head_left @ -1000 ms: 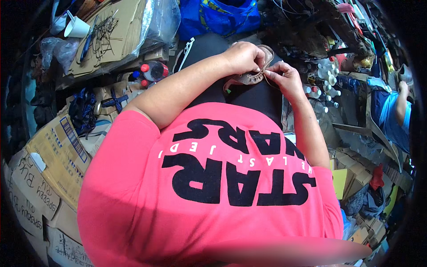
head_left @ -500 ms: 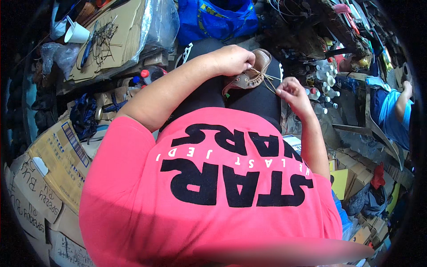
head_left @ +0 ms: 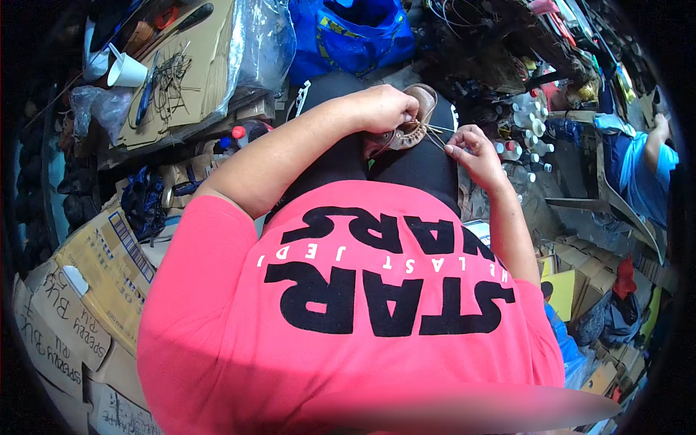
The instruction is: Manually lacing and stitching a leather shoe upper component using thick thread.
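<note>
A brown shoe (head_left: 394,140) lies across my thighs, its opening to the far right. A thin tan lace (head_left: 433,132) runs along its stitched edge and comes off it in loose strands. My left hand (head_left: 388,109) is closed at the shoe's upper, fingertips pinching the lace; the hand hides part of the shoe. Just right of the shoe, my right hand (head_left: 476,154) pinches the strands between thumb and fingertips, its other fingers curled. The strands stretch between the two hands.
At the left, a cardboard stack (head_left: 210,72) bears dark cords, near a white cup (head_left: 127,71). A blue bag (head_left: 351,40) stands ahead. Several plastic bottles (head_left: 533,123) are on the right, with another person's blue-clothed arm (head_left: 649,170) beyond. Cardboard boxes (head_left: 109,261) lie at lower left.
My right hand has shifted slightly left and down, its fingertips now closed on the strands. My left hand has moved slightly down, still at the shoe. The view has shifted a little.
</note>
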A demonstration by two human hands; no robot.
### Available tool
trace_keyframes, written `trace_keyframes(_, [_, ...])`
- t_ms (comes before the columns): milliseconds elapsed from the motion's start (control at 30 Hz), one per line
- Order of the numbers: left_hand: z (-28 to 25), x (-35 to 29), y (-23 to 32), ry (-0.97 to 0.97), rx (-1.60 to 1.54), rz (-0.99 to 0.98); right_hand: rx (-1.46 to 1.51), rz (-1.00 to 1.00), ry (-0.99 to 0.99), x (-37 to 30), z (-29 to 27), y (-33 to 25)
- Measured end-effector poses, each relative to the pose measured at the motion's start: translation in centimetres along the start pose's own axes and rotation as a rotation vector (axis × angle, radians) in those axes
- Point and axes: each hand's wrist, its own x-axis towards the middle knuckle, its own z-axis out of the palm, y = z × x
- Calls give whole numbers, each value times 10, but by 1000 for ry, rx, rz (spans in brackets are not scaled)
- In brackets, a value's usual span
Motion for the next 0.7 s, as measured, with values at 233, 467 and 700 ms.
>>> trace_keyframes(233, [2, 0, -3, -1, 50, 10, -362, -72, 70, 16, -24, -40])
trace_keyframes(467, [0, -2, 4, -27, 116, 3, -511, -29, 230, 37, -29, -23])
trace_keyframes(700, [1, -1, -1, -5, 162, 58, -844, -323, -105, 36, 0, -68])
